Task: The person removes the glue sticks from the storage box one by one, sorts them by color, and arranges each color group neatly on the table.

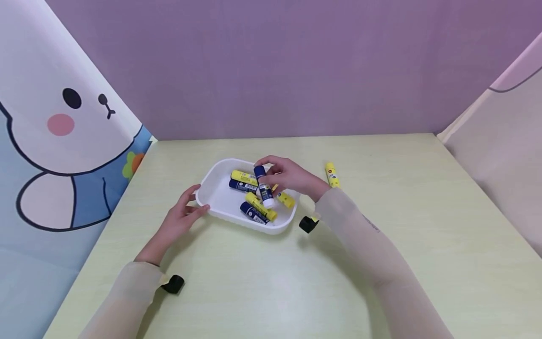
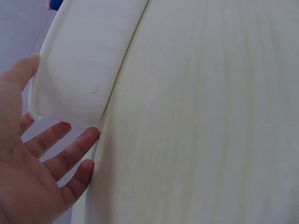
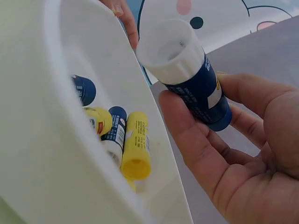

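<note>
My right hand [image 1: 288, 175] pinches a dark blue glue stick [image 1: 263, 187] with a white end, over the right part of a white plastic tray [image 1: 220, 207]. In the right wrist view the white end of this glue stick points up, away from the palm. My left hand [image 1: 182, 216] holds the tray's left end, thumb at the rim and fingers against the outer wall. Yellow and blue glue sticks lie in the tray, among them a yellow glue stick [image 3: 136, 144] beside a blue glue stick [image 3: 84, 89]. The right hand partly hides some of them.
One yellow glue stick [image 1: 332, 175] lies on the light wooden table [image 1: 262, 282], right of the tray. A purple backdrop [image 1: 296, 70] stands behind the table, with a cartoon-printed sheet [image 1: 51, 155] on the left. Each wrist bears a small black camera.
</note>
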{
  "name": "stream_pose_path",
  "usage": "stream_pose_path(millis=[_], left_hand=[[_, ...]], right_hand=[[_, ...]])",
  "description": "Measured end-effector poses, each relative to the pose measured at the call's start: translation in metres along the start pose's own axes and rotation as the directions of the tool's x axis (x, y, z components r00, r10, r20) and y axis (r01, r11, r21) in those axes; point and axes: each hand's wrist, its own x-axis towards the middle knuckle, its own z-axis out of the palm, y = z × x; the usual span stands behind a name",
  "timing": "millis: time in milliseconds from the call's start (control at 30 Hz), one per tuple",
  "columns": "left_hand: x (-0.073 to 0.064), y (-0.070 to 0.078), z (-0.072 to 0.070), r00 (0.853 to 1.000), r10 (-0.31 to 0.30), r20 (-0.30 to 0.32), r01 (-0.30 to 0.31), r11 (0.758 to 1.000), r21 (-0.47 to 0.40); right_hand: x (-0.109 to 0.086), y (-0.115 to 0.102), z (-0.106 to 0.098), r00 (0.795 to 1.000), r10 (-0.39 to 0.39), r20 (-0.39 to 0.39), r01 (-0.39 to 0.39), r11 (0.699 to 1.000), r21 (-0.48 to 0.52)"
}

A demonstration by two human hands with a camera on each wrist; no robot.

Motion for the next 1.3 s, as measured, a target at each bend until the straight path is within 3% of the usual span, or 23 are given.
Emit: stream_pose_path(millis=[800, 1300], left_hand=[[0.0, -0.001, 0.001, 1.0, -0.005, 0.005, 0.005, 1.0, -0.001], [0.002, -0.003, 0.001, 1.0, 0.001, 0.002, -0.001, 1.0, -0.002]], right_hand=[[-0.042, 0.011, -0.021, 0.998, -0.024, -0.064, 0.027, 0.999, 0.047], [-0.07, 0.022, -0.031, 0.992, -0.014, -0.122, 0.016, 1.0, 0.013]])
